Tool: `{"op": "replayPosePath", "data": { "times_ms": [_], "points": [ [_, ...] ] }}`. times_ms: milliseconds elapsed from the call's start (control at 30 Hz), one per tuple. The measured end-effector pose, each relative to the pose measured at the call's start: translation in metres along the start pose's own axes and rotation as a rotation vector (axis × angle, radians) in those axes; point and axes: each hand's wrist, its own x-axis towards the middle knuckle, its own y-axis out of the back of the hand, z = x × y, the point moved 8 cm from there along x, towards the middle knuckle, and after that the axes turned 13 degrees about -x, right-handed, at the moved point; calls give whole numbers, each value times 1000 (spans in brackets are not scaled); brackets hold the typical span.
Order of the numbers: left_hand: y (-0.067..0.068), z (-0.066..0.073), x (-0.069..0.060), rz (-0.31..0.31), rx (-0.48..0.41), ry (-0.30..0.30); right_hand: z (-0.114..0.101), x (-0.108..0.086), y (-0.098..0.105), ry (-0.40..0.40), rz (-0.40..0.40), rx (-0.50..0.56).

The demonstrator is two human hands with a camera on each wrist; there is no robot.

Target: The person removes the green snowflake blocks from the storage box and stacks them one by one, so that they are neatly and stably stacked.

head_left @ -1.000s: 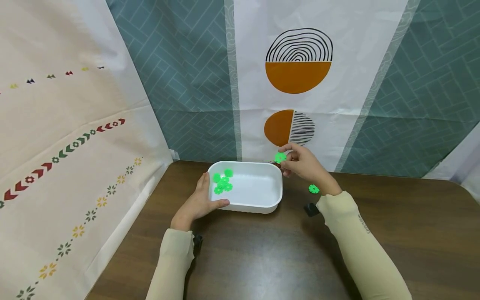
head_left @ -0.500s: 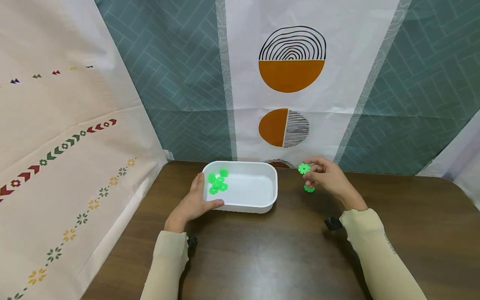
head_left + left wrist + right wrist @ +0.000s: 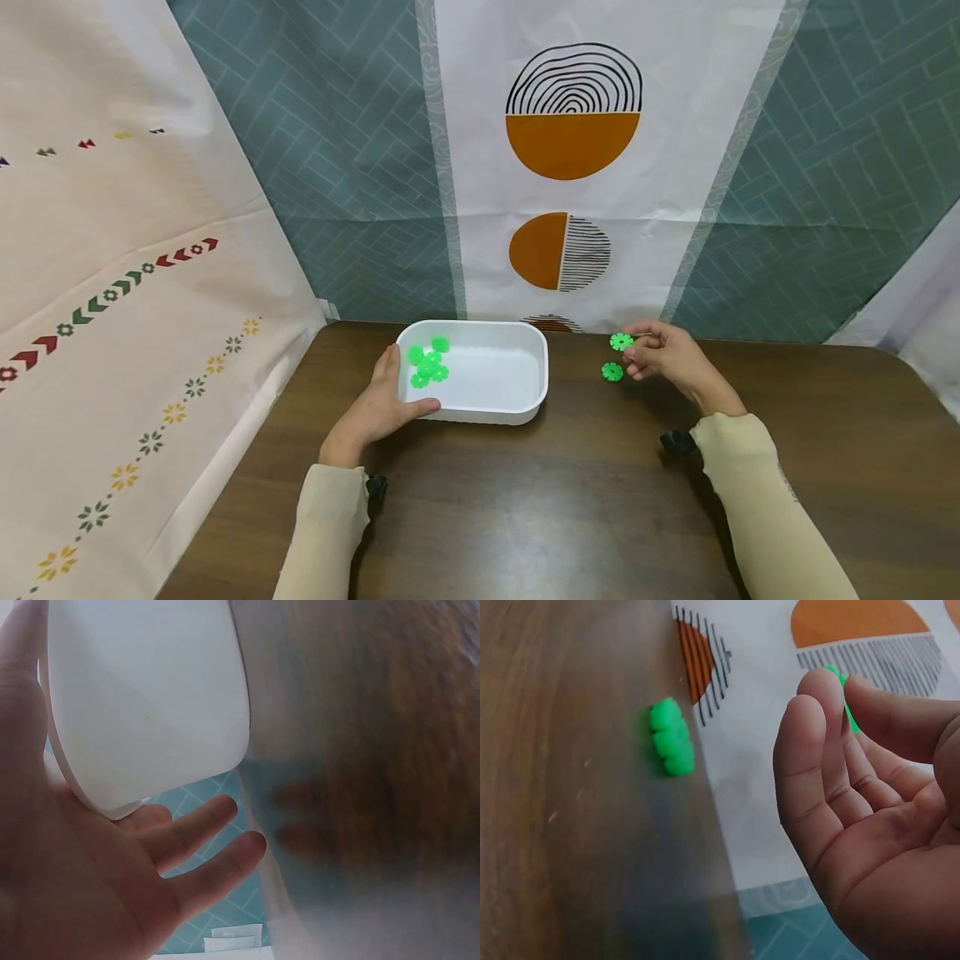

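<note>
A white plastic tray (image 3: 480, 415) sits on the table, several green notched interlocking discs (image 3: 429, 367) lying in its left part. My left hand (image 3: 378, 412) rests against the tray's left end, thumb at the front rim; in the left wrist view its fingers are fairly straight and the white wall (image 3: 150, 697) stands beside them. Right of the tray, my right hand (image 3: 671, 358) pinches a green notched disc (image 3: 621, 342) between thumb and fingers. The right wrist view shows only that disc's edge. Another green disc (image 3: 612, 372) lies on the table just below it, seen blurred in the right wrist view.
The brown wooden table (image 3: 510, 500) meets a patterned cloth backdrop (image 3: 360, 167) behind the tray. A pale embroidered cloth (image 3: 150, 333) hangs along the left side. Dark wrist cameras sit below both hands.
My right hand has carried its green disc from beside the tray's right end rightward and down, close to the disc on the table. The left hand has stayed at the tray.
</note>
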Motion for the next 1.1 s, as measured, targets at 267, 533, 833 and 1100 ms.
{"op": "replayPosePath", "data": {
  "times_ms": [267,533,833,1100],
  "points": [
    [0,2,0,-4,0,-31,23,4,-6,-82,-51,-44],
    [0,2,1,-5,-10,-30,39,5,-8,-148,-66,-46],
    [0,2,2,-3,-9,-29,43,7,-11,-185,-75,-66],
    [-1,3,2,1,3,-37,43,8,-12,-228,-57,-110]
  ]
}}
